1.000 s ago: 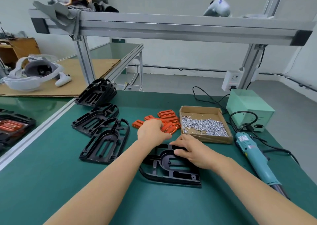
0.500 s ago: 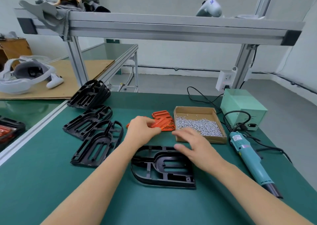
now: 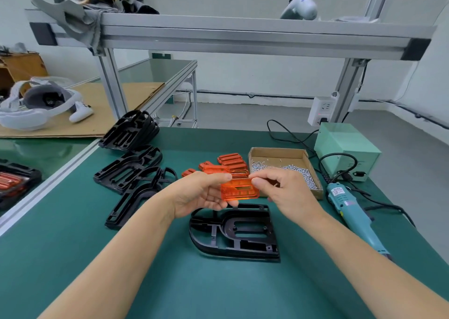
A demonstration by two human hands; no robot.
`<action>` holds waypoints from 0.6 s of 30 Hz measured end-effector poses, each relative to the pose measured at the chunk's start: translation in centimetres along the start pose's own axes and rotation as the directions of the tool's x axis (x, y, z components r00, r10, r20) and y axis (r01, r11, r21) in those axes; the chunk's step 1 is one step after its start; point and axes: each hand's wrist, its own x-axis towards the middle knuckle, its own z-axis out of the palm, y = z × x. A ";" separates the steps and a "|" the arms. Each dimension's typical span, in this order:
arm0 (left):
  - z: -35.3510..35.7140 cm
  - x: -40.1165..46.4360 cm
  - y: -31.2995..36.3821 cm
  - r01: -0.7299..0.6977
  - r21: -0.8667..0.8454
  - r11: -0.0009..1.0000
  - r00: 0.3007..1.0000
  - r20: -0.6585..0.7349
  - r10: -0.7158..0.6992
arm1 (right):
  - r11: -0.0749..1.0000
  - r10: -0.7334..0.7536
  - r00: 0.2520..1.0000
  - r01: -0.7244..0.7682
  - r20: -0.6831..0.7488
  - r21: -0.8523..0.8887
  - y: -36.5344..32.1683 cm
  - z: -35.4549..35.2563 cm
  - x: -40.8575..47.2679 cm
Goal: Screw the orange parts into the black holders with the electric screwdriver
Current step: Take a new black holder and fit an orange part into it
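Both hands' grip pinching orange part (image 3: 239,189), above black holder (image 3: 235,233)

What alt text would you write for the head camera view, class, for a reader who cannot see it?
Two bare hands, left hand and right hand, hold one orange part above a black holder on a green mat. More orange parts, a box of screws and an electric screwdriver lie nearby.
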 end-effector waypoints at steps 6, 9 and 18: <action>-0.1 -0.6 -1.7 -0.077 0.158 0.984 0.975 -0.193 0.107 | 0.945 0.265 0.956 -0.284 0.126 0.165 0.7 -0.6 -0.9; -0.3 -1.0 -2.6 -0.135 0.293 0.947 0.916 -0.328 0.232 | 0.896 0.367 0.917 -0.394 0.157 0.206 1.3 -1.1 -1.5; 1.2 -2.2 -4.3 -0.220 0.570 0.792 0.904 -0.185 0.385 | 0.836 0.508 0.832 -0.538 0.222 0.105 1.8 -1.2 -2.6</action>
